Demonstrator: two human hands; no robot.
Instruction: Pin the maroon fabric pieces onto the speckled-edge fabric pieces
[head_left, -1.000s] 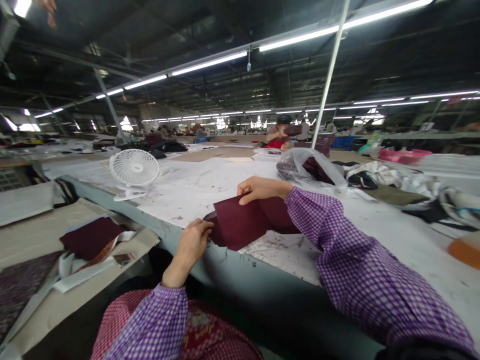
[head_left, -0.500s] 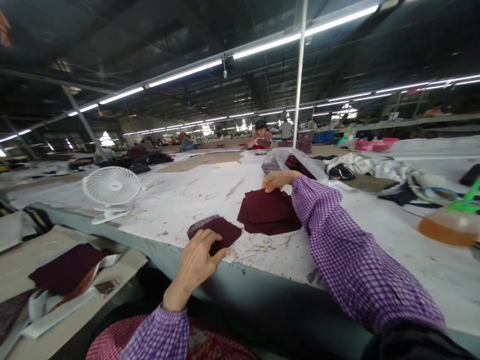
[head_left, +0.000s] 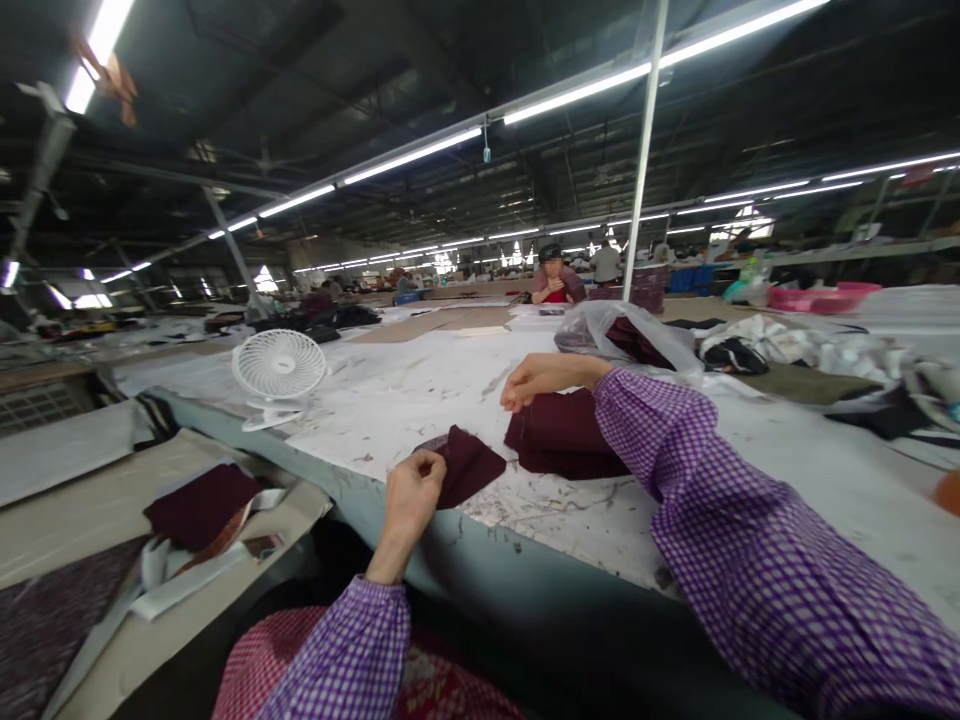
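Long fluorescent lights hang over a pale table [head_left: 375, 400] with a white fan [head_left: 279, 364] at left. The left hand [head_left: 411, 497] is nearer the small maroon cloth [head_left: 474, 468], its fingers pinching the left edge; the cloth's length runs rightward. The right hand [head_left: 553, 375] bends over the maroon stack [head_left: 568, 437], its grip unclear.

the face of the person [head_left: 556, 283] across the tabletop [head_left: 420, 385] is pixelated, the red apron's lettering [head_left: 429, 690] is too blurred to read, and the right sleeve [head_left: 757, 540] runs off the edge.

Maroon cloth [head_left: 471, 470] — matt, softly creased.
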